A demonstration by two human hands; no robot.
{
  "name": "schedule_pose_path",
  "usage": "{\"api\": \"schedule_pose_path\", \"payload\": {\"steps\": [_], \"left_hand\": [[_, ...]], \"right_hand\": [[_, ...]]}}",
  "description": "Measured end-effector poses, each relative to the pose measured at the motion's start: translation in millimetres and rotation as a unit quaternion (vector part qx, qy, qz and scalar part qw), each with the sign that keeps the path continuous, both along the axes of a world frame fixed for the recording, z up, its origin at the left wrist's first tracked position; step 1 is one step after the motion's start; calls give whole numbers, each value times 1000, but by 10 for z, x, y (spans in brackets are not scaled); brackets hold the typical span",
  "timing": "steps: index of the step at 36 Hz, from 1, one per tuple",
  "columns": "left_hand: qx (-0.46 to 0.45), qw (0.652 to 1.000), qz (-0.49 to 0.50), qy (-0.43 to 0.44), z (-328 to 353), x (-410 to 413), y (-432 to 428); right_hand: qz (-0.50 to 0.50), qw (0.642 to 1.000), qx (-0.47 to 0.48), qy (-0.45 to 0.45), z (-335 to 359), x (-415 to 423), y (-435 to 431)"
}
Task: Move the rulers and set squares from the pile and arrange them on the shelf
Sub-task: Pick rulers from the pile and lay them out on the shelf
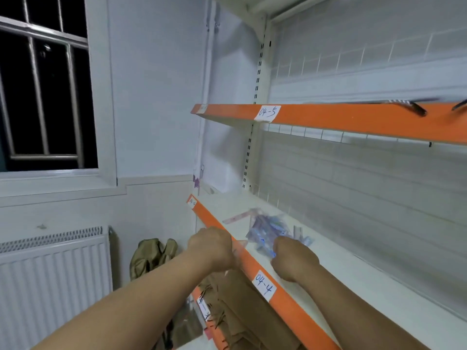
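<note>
- On the white shelf (353,286) marked 04-4 lies a blurred pile of rulers and set squares (269,229).
- Right hand (294,258) meets the pile's near edge, fingers hidden; grip unclear.
- Left hand (212,246) curls at the orange lip (298,314); hold unclear.
- One ruler (237,218) lies beside the pile.

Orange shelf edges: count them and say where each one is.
3. Top edge, labelled 04-5; middle edge, labelled 04-4; bottom edge, largely hidden. More may lie out of view.
</note>
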State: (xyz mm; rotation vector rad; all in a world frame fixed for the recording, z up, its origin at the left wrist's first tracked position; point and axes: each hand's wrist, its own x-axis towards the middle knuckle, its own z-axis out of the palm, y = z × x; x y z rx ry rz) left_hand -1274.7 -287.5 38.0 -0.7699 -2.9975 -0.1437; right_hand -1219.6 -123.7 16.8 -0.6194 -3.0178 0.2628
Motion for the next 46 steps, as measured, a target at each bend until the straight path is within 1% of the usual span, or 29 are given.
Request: {"api": "schedule_pose_path", "payload": {"steps": [13,22,29,39,46], "left_hand": [[-2,997,-65,-28,-60,-896,492],[2,988,-154,-18,-23,-1673,785],[-6,972,-233,-19,-36,-2142,1017],[-36,945,-321,-46,-248,-2396,1330],[-28,939,-339,-58,-399,-2418,1497]], "right_hand": [[-75,997,6,-22,43,-553,322],[-171,985,36,5,64,-1038,440],[-262,965,8,2,36,-1267,415],[-342,939,-2,-25,-89,-1300,282],[-352,935,-3,-47,-194,-1324,308]]}}
